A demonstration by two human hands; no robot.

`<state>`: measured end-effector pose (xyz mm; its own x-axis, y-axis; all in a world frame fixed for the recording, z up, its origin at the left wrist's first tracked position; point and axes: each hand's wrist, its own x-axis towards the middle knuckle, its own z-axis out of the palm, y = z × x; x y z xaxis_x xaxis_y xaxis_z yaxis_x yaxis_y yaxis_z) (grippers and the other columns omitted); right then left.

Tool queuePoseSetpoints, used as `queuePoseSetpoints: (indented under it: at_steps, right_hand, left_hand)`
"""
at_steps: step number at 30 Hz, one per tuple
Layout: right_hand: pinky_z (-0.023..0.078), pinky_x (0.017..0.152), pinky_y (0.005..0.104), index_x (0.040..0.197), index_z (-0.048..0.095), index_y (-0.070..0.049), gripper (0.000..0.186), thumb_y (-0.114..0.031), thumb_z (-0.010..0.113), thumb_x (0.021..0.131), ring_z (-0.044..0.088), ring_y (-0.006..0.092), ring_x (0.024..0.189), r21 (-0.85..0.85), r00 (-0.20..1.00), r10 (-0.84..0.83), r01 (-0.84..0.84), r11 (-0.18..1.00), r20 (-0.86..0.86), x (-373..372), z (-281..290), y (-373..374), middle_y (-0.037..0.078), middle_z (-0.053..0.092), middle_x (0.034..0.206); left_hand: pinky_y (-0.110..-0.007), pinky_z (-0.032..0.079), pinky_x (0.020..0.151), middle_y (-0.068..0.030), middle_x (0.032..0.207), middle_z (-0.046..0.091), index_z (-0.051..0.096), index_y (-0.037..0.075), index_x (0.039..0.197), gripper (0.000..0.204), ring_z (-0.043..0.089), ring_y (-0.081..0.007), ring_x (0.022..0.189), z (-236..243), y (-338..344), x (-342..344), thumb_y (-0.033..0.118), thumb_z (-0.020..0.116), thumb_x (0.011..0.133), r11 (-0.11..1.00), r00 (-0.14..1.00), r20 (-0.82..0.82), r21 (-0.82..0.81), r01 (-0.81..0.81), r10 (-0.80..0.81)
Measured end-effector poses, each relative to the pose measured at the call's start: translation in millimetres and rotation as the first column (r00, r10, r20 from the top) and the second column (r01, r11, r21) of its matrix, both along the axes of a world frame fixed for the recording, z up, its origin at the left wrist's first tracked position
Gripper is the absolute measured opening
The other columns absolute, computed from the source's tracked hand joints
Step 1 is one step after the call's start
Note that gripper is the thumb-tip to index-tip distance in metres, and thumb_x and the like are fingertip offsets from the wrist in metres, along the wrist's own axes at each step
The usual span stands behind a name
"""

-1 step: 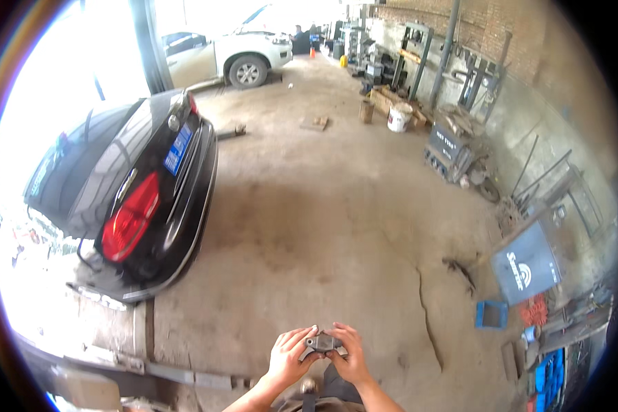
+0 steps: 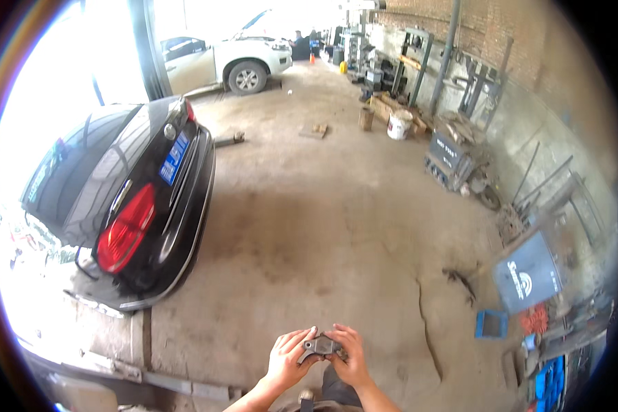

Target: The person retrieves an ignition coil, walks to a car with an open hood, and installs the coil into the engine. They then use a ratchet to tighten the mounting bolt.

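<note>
Low in the view, in front of my body, I hold a small grey metal part (image 2: pixel 322 345) with both hands. It has a blocky middle, a lug with a round hole at its left end and a curved arm at its lower left; its exact kind is unclear. My left hand (image 2: pixel 290 356) grips the left side, fingers along the top and thumb below. My right hand (image 2: pixel 350 353) closes round the right end and hides some of it. Both forearms rise from the lower edge.
A black car (image 2: pixel 137 199) stands at the left, a white vehicle (image 2: pixel 247 65) farther back. Along the right wall are a white bucket (image 2: pixel 399 126), a dark machine (image 2: pixel 450 158), a blue-grey panel (image 2: pixel 527 273) and a blue crate (image 2: pixel 491 325). A thin strip (image 2: pixel 426 329) lies on the concrete floor.
The metal part has tilted slightly between my hands, showing more of its upper face. My view has shifted a little, so the car and floor sit slightly lower. Both hands keep their grip.
</note>
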<state>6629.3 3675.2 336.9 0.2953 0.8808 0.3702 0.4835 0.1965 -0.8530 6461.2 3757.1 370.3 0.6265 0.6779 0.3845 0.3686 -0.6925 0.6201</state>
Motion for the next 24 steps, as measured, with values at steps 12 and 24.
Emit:
queuePoseSetpoints:
  at_steps: [12, 24]
  right_hand:
    - [0.029, 0.113, 0.0463, 0.138, 0.054, -0.004, 0.051, -0.026, 0.06, 0.092, 0.044, 0.034, 0.136, 0.089, 0.988, 0.054, -0.068, 0.994, 0.145, 386.2, 32.9, 575.8, 0.01, 0.056, 0.141]
    - [0.025, 0.115, 0.0485, 0.147, 0.042, 0.002, 0.053, -0.017, 0.05, 0.098, 0.034, 0.0401, 0.142, 0.158, 0.963, 0.117, -0.158, 0.975, 0.243, 677.1, 49.7, 1157.1, 0.017, 0.04, 0.154]
  left_hand:
    - [-0.047, 0.043, 0.106, -0.0192, 0.137, 0.058, 0.053, -0.003, 0.136, 0.072, 0.055, -0.0393, 0.124, 25.2, 569.0, 390.7, 0.009, 0.077, 0.07, 0.999, 0.997, 0.072, 0.052, 0.015, -0.019]
    - [-0.048, 0.033, 0.113, -0.0206, 0.155, 0.035, 0.032, -0.005, 0.15, 0.082, 0.04, -0.0411, 0.137, 55.4, 1136.6, 684.6, 0.013, 0.071, 0.081, 1.0, 0.998, 0.067, 0.007, -0.021, 0.02]
